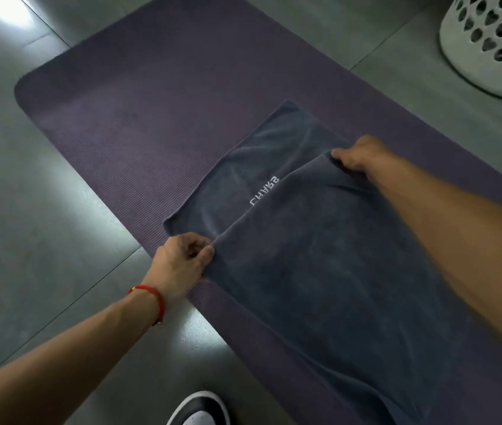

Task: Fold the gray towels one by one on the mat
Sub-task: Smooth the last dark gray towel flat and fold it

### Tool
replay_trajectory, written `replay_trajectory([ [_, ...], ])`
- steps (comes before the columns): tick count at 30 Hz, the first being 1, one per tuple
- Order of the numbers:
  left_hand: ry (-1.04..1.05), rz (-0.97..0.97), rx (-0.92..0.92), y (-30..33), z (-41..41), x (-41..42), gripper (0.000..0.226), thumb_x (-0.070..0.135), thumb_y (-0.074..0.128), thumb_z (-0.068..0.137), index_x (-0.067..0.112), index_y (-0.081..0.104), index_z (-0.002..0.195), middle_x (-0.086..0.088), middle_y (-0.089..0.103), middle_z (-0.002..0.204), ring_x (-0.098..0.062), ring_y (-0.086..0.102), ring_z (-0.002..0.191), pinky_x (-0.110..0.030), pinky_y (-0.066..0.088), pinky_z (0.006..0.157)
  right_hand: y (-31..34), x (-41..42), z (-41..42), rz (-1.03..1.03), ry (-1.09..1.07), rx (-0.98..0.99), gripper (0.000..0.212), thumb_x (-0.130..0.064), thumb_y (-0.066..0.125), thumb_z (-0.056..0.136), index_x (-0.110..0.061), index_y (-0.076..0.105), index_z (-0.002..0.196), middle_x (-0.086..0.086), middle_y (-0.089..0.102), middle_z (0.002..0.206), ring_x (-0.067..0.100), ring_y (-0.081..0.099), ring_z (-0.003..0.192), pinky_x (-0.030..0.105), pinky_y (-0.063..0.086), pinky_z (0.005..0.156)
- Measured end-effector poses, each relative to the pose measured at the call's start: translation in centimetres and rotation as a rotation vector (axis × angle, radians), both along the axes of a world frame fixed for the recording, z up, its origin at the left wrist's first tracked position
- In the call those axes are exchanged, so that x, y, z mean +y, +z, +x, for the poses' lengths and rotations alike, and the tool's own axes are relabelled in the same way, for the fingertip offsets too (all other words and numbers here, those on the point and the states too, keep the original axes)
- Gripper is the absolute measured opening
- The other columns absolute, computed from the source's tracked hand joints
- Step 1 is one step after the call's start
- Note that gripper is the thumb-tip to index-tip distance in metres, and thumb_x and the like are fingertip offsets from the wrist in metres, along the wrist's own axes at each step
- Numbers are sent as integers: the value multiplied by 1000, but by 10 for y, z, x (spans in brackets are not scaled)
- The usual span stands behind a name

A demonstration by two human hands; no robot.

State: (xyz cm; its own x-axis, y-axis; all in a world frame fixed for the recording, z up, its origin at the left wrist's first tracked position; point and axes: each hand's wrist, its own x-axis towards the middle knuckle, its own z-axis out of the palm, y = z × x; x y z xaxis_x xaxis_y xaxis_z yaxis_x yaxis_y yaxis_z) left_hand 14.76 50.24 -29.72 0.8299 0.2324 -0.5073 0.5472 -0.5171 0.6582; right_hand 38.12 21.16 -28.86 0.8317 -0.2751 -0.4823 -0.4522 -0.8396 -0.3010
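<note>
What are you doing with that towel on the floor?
A person is folding a gray towel on a purple mat. The left hand pinches one corner of the near half and the right hand grips the other corner, with that half lifted over the far half, which lies flat on the mat. White lettering on the towel is partly covered by the fold. A white basket with heart-shaped holes stands on the floor beside the mat.

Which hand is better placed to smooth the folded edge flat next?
Left, probably. The left hand pinches the towel corner at the mat's near edge; the right hand reaches across, its arm lying over the cloth.
</note>
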Motion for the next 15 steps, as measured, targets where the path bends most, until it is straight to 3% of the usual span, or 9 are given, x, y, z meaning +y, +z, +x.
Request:
replay_trajectory([
  [3, -34, 48, 10, 1, 6, -1, 8, 28, 65, 93, 27, 71, 87, 11, 74, 81, -10, 70, 80, -32, 57, 80, -2, -7, 6, 82, -2, 50, 62, -44, 72, 90, -2, 55, 132, 12, 59, 129, 36, 59, 112, 42, 50, 89],
  [5, -125, 103, 30, 3, 9, -3, 7, 32, 65, 93, 26, 69, 96, 11, 72, 89, -10, 67, 86, -27, 52, 79, 2, -11, 10, 175, -22, 86, 63, -43, 78, 85, -5, 56, 130, 6, 60, 121, 31, 60, 106, 40, 50, 86],
  [7, -221, 169, 29, 3, 11, -3, 11, 25, 65, 92, 26, 68, 103, 11, 70, 91, -7, 64, 84, -15, 46, 70, 7, -20, 17, 254, 14, 148, 46, -40, 80, 83, -11, 64, 116, 4, 65, 107, 25, 62, 89, 37, 52, 75],
  [9, -245, 170, 14, 2, 11, 0, 14, 18, 66, 91, 27, 70, 101, 14, 69, 87, 1, 62, 79, -5, 40, 61, 19, -29, 20, 368, 93, 279, 28, -36, 78, 85, -17, 66, 100, 4, 62, 85, 18, 56, 67, 30, 45, 61],
  [11, -229, 152, -2, 1, 10, 3, 14, 16, 67, 92, 29, 71, 97, 16, 69, 84, 5, 61, 77, -4, 42, 59, 23, -39, 24, 484, 146, 368, 21, -33, 75, 83, -18, 68, 97, 4, 65, 82, 17, 58, 67, 31, 47, 65],
  [13, -214, 132, -18, 0, 8, 6, 16, 16, 68, 92, 31, 71, 96, 15, 70, 83, 5, 63, 78, -5, 45, 63, 18, -45, 28, 456, 164, 241, 12, -26, 72, 90, -15, 70, 95, 7, 67, 89, 18, 59, 73, 32, 49, 70],
  [15, -188, 97, -35, 0, 7, 10, 18, 15, 69, 91, 32, 72, 96, 13, 72, 83, 2, 66, 79, -13, 51, 70, 10, -42, 38, 316, 172, -27, 13, -23, 67, 97, -14, 72, 88, 6, 67, 89, 17, 58, 73, 33, 48, 71],
])
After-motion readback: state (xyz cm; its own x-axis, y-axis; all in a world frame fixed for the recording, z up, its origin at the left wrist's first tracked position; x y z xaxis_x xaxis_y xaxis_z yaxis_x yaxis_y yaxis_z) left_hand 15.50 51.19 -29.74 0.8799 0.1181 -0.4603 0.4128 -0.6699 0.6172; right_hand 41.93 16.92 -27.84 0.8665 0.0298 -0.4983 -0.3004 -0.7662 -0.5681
